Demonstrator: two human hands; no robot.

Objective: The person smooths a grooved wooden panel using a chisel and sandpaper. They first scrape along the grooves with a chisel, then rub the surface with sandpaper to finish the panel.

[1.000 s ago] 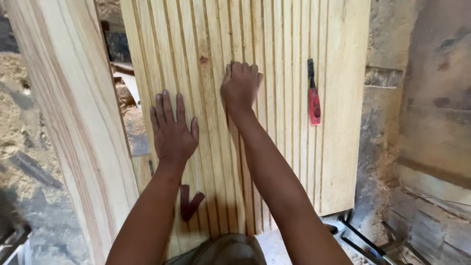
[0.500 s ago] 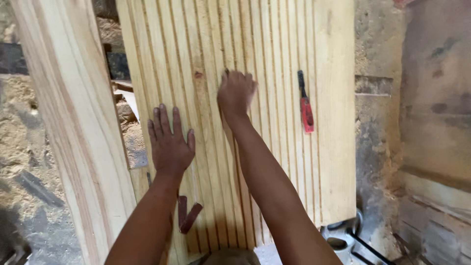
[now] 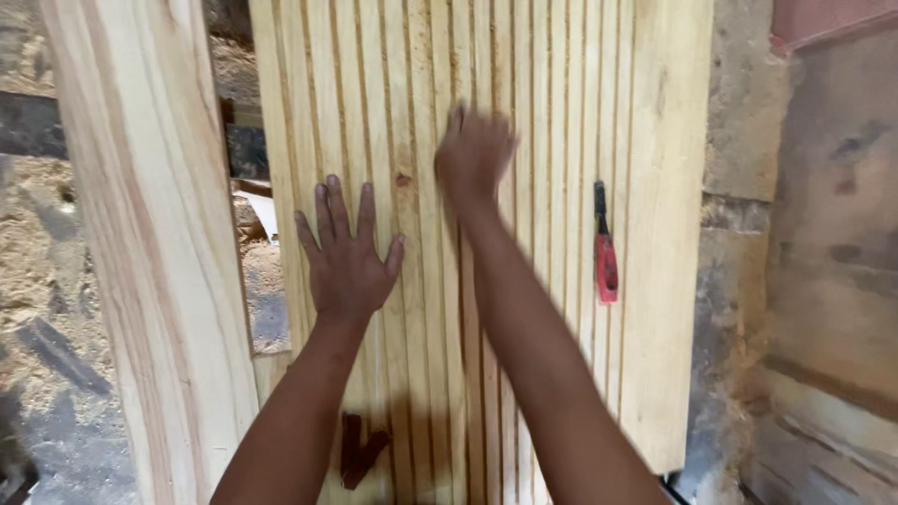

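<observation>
Red-handled tool (image 3: 605,254) on the far boards, pale plank (image 3: 154,252) at left, sawdust-strewn floor (image 3: 37,252), rough masonry wall (image 3: 739,187)

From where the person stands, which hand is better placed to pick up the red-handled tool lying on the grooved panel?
Probably the right hand: it is on the grooved panel nearer the red-handled tool than the left hand.

Grooved panel (image 3: 561,140): pale raw wood, matt, ribbed with narrow lengthwise grooves, one small reddish knot. Plank (image 3: 150,262) beside it: smooth bare wood, strong streaky grain. Chisel (image 3: 605,252) has a glossy red plastic handle; wall (image 3: 739,187) is rough stone.
</observation>
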